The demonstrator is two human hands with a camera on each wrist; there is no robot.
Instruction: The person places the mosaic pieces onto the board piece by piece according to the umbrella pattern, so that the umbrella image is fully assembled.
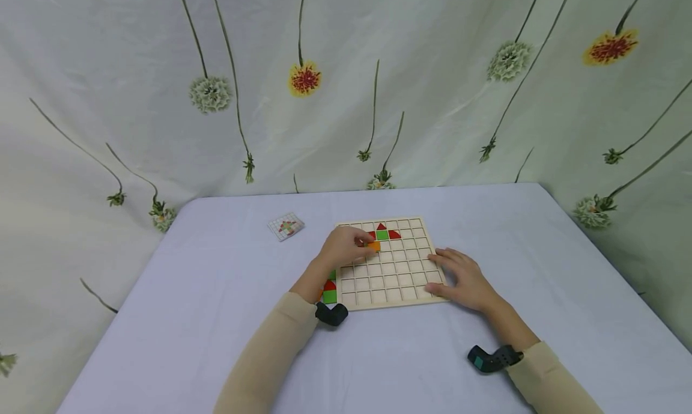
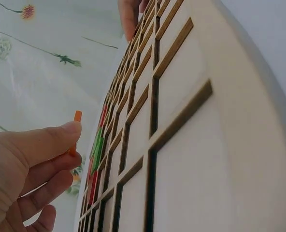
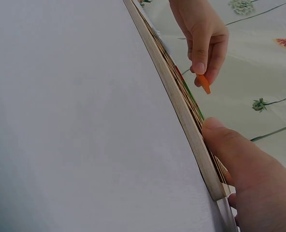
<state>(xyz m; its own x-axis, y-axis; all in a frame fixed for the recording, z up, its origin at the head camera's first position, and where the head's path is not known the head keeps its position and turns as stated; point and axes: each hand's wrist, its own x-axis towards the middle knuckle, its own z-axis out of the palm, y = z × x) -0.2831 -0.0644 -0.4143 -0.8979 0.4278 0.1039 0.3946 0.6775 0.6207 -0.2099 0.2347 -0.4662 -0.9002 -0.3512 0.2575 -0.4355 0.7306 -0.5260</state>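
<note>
My left hand pinches a small flat orange tile between thumb and fingers, held just above the board's upper left part. In the left wrist view the orange tile stands on edge, apart from the board. The wooden grid board lies flat on the table. Near its far side, a green square tile has red tiles on either side and a red one beyond it. My right hand rests at the board's right edge with thumb and fingers spread.
Loose green, red and orange tiles lie along the board's left edge, partly hidden by my left forearm. A small card with a coloured grid pattern lies farther left on the white tablecloth. Behind the table hangs a flowered curtain.
</note>
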